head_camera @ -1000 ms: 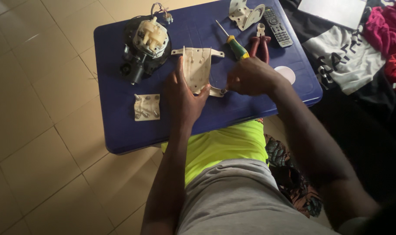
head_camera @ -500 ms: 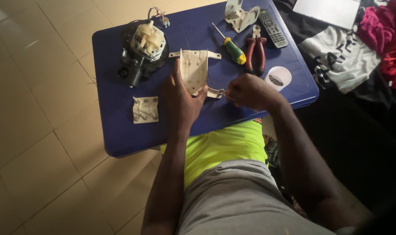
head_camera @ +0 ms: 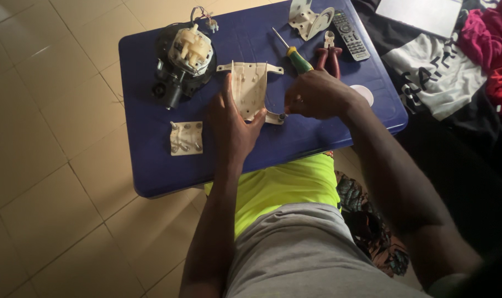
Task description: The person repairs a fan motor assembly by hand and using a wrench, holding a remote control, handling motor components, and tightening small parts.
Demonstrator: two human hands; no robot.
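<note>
Both hands on a cream plastic plate at the middle of a blue table.

The plate (head_camera: 250, 88) lay flat on the table (head_camera: 146, 160), wide end away from the person. The left hand (head_camera: 232, 126) gripped its left edge and near corner, thumb along the side, fingers curled at the bottom. The right hand (head_camera: 316, 94) was closed at the plate's lower right corner, fingertips pinched at a small curved tab (head_camera: 275, 117); whether they clasped the tab could not be told. A motor (head_camera: 186, 59) sat well left of the plate, and a small cream block (head_camera: 186, 138) lay near the left hand. A screwdriver (head_camera: 295, 55), pliers (head_camera: 329, 55), a remote (head_camera: 350, 35) and a bracket (head_camera: 309, 19) lay beyond the right hand.
</note>
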